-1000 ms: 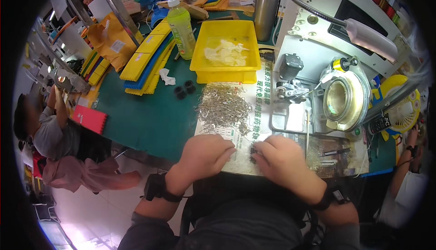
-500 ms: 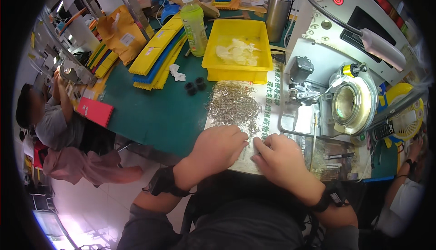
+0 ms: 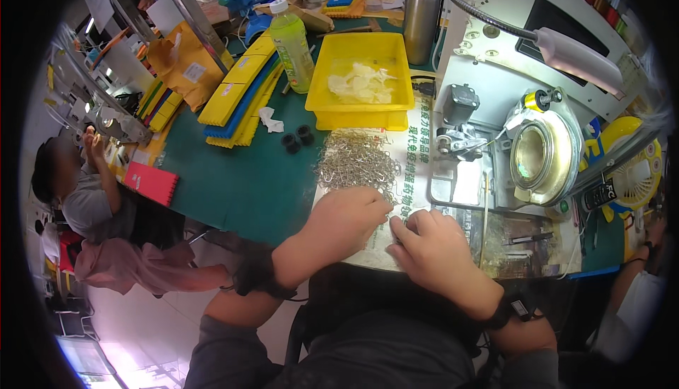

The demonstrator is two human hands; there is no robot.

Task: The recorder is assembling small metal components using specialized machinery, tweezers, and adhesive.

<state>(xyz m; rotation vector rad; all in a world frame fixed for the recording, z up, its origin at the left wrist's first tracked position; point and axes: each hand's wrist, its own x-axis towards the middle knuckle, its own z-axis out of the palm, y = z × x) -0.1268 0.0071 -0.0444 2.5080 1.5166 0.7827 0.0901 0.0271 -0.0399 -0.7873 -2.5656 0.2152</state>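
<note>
A tangled pile of small bent metal wire pieces [image 3: 357, 163] lies on a printed paper sheet [image 3: 419, 134] in front of me. My left hand [image 3: 346, 221] is at the near edge of this pile, its fingers curled and pressed together. Close beside it, my right hand [image 3: 437, 249] rests low over the paper, thumb and fingers bent inward in a pinch. The fingertips of both hands nearly meet. Whatever they hold is too small or too hidden to make out.
Beyond the pile stands a yellow tray [image 3: 361, 119] with crumpled pale material inside. A green bottle [image 3: 291, 49], a steel flask [image 3: 423, 21] and black rings [image 3: 297, 138] are nearby. At right, a machine [image 3: 488, 71] carries a lamp [image 3: 576, 56]. A person [image 3: 85, 184] sits at left.
My left hand's fingertips have shifted slightly right, closer to my right hand. The whole view has turned a little; the pile and tray look unchanged.
</note>
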